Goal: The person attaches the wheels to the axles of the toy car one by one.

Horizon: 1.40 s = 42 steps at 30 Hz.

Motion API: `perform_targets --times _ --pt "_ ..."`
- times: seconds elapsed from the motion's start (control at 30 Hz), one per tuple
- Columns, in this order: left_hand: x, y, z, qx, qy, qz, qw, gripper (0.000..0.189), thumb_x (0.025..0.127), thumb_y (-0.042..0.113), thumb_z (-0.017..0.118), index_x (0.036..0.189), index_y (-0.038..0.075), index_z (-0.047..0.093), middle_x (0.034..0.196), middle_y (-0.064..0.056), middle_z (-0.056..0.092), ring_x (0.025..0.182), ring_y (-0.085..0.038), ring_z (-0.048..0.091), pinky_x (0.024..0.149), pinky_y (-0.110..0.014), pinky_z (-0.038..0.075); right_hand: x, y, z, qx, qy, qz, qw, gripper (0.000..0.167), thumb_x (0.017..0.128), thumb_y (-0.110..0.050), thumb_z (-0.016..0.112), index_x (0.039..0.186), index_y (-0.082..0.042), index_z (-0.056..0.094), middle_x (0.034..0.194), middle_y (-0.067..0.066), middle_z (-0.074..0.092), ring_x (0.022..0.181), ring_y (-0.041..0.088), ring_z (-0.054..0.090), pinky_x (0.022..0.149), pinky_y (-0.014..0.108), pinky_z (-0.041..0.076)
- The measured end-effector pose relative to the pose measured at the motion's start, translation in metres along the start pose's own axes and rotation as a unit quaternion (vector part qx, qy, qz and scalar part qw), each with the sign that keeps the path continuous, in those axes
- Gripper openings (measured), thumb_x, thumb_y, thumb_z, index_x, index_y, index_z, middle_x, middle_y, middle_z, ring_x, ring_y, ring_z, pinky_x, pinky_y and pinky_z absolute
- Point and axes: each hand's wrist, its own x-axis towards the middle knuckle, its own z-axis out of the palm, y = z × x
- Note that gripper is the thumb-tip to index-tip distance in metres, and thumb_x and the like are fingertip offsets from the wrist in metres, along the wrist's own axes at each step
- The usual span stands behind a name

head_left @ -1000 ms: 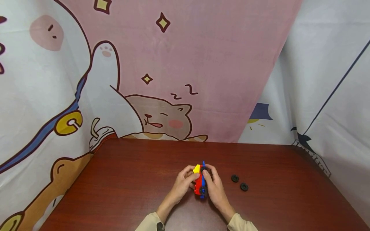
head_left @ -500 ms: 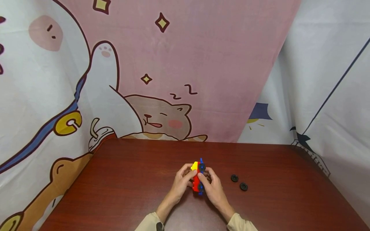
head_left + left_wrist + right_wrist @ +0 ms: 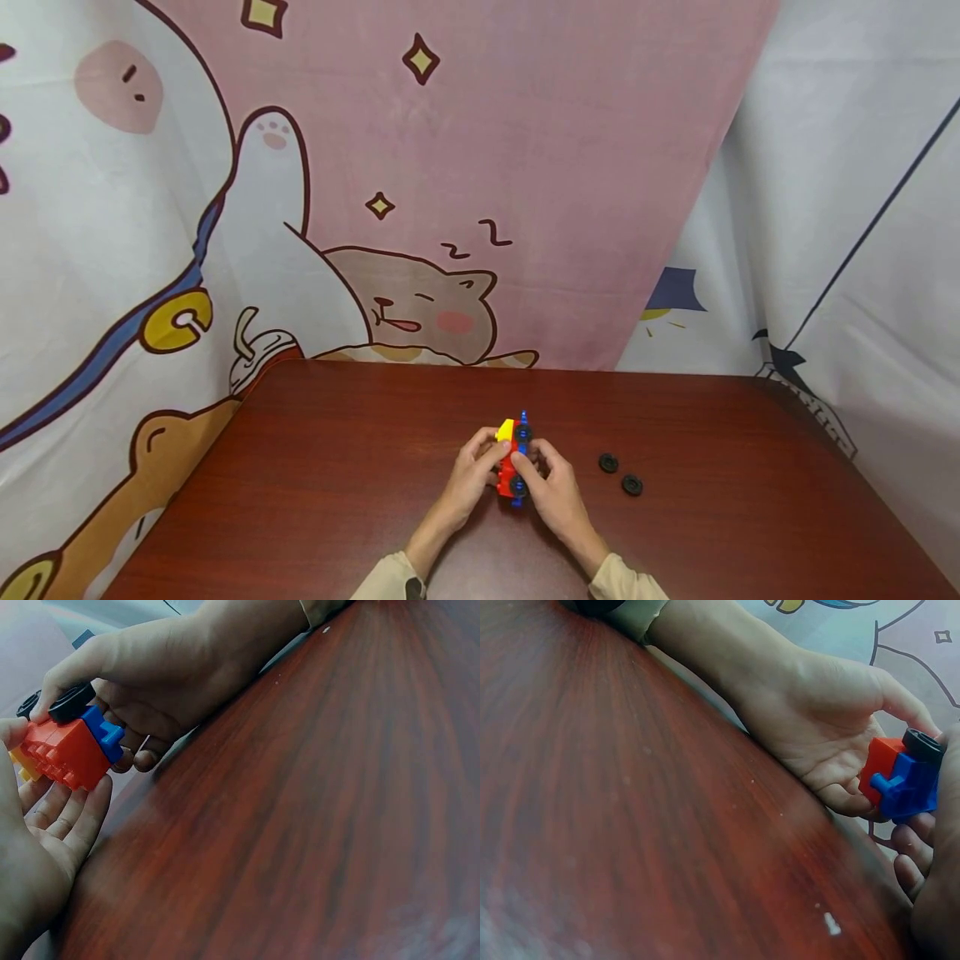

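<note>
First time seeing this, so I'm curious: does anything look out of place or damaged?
Two wheels lie loose on the table, odd since similar ones sit on the toy car, held on its side. A white mark on the table may be damage or glare; unclear.

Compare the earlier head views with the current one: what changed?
The toy vehicle shifted slightly leftward and away from the person, its far wheel now showing more fully. The right hand moved its thumb from over that wheel to between the wheels. It and the left hand both kept hold. The two loose black tires stayed on the table.
</note>
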Motion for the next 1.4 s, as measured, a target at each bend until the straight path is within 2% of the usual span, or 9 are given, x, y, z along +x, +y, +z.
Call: perform_targets --times 0.23,0.43,0.57,0.93,1.07,1.4 --pt "-0.0003 0.0007 0.0001 -0.002 -0.033 0.003 0.9994 0.034 0.099 0.019 0.058 0.117 -0.009 0.050 0.091 0.002 0.062 0.068 -0.007 0.062 0.057 -0.022 0.055 0.0004 -0.0010 0.0002 0.008 0.037 0.017 0.9991 0.013 0.094 -0.019 0.069 0.100 -0.009 0.064 0.084 0.001 0.058 0.070 0.008 0.051 0.062 0.020 0.043" --pt "0.0001 -0.0001 0.0005 -0.007 -0.043 0.003 0.9991 0.034 0.098 0.016 0.057 0.120 -0.010 0.049 0.092 0.001 0.060 0.065 -0.008 0.060 0.057 -0.023 0.055 0.0007 -0.0002 0.0004 0.007 0.044 0.023 0.9987 0.013 0.094 -0.018 0.069 0.101 -0.008 0.064 0.085 0.002 0.059 0.070 0.008 0.051 0.062 0.019 0.044" --pt "0.0002 -0.0007 0.0002 -0.002 -0.042 0.004 0.9991 0.034 0.098 0.015 0.057 0.119 -0.011 0.050 0.092 0.001 0.060 0.064 -0.008 0.060 0.056 -0.023 0.055 0.0006 -0.0008 0.0008 -0.002 0.043 0.028 0.9987 0.013 0.095 -0.018 0.067 0.102 -0.007 0.063 0.085 0.002 0.059 0.070 0.007 0.051 0.062 0.020 0.043" --pt "0.0012 -0.0031 0.0006 0.003 -0.024 0.014 0.9996 0.032 0.098 0.014 0.059 0.117 -0.011 0.052 0.092 0.001 0.062 0.062 -0.009 0.061 0.055 -0.024 0.055 0.0020 -0.0013 -0.0010 -0.020 0.007 0.046 0.9987 0.023 0.099 -0.031 0.061 0.109 -0.010 0.062 0.092 0.005 0.061 0.076 0.009 0.055 0.065 0.021 0.045" --pt "0.0009 -0.0036 0.0004 0.004 -0.020 0.017 0.9996 0.032 0.098 0.015 0.059 0.116 -0.011 0.053 0.092 0.001 0.062 0.066 -0.008 0.061 0.055 -0.024 0.055 0.0019 -0.0013 -0.0012 -0.028 0.004 0.048 0.9984 0.026 0.100 -0.033 0.060 0.112 -0.010 0.062 0.096 0.006 0.062 0.078 0.009 0.056 0.066 0.022 0.047" --pt "0.0015 -0.0039 0.0008 -0.008 -0.013 0.027 0.9995 0.032 0.098 0.016 0.060 0.117 -0.009 0.053 0.091 0.000 0.062 0.068 -0.007 0.061 0.054 -0.023 0.054 0.0017 -0.0008 -0.0023 -0.008 0.002 0.044 0.9990 0.028 0.101 -0.031 0.058 0.117 -0.009 0.061 0.097 0.007 0.062 0.073 0.007 0.056 0.060 0.023 0.050"
